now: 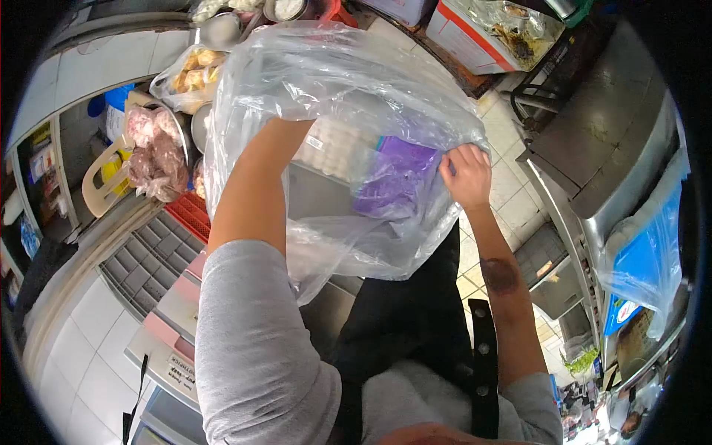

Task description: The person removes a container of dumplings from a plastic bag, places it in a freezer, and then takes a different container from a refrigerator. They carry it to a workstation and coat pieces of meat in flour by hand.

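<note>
A large clear plastic bag (348,67) lies wide open in front of me. Through its mouth show a pack of pale rounded pieces with a small label (334,148), a purple package (400,174) to the right of it, and a grey surface below them. My left forearm (259,174) reaches into the bag; the hand is hidden behind the plastic near the pale pack. At the bag's right edge, my right hand (469,174) has its fingers curled over the rim, closed on the plastic.
Bags of pinkish and brown meat (157,152) and a bag of yellow pieces (196,74) are at the left. Below them are a grey crate (152,259) and a drawer unit (167,363). A white-and-red box (475,37) stands top right; a metal counter (593,119) lies right.
</note>
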`<state>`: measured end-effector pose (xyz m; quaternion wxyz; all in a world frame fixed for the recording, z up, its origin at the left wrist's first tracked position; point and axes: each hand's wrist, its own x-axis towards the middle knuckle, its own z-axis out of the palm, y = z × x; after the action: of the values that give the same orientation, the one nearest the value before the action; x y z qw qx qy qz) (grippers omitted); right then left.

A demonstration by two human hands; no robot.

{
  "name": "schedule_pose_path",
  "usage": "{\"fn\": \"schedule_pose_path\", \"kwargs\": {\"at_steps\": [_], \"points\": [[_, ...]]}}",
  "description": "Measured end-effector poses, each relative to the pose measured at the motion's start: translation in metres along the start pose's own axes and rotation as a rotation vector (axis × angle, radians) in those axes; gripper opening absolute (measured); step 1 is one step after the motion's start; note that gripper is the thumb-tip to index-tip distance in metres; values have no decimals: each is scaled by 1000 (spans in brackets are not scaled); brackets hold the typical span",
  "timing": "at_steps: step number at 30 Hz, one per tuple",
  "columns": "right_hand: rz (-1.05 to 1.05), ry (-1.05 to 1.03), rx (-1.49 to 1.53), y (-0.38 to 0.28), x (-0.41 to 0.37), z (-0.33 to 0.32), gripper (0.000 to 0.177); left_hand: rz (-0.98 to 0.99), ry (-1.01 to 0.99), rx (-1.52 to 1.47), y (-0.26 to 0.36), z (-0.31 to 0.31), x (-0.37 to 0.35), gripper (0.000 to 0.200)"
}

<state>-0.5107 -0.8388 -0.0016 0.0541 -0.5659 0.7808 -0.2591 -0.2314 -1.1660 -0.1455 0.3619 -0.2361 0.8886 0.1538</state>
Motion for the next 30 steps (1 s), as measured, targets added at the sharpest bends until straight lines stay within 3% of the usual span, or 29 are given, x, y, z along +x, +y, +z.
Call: {"fn": "schedule_pose_path", "kwargs": {"at_steps": [6,12,16,17,21,24,27,30], "points": [[-65,-77,-29,3,4,0,14,40,-47,-37,-3,6,-53,60],[-126,-88,28,-3,19,7,12,33,-169,-122,-11,59,-97,62],[-169,-82,35,-11,26,12,11,46,-457,-270,-11,71,-100,71],[-178,-85,40,-12,27,14,11,85,-498,-196,6,50,-102,75],[-209,-104,67,-19,33,23,10,249,-408,-24,41,24,-101,79],[-213,-114,60,-21,38,26,10,61,-454,-131,57,-15,-126,81],[-200,-129,80,-23,38,21,10,274,-406,-231,46,2,-130,72],[-194,-113,97,-20,36,25,10,244,-401,-4,76,-21,-160,56]]}}
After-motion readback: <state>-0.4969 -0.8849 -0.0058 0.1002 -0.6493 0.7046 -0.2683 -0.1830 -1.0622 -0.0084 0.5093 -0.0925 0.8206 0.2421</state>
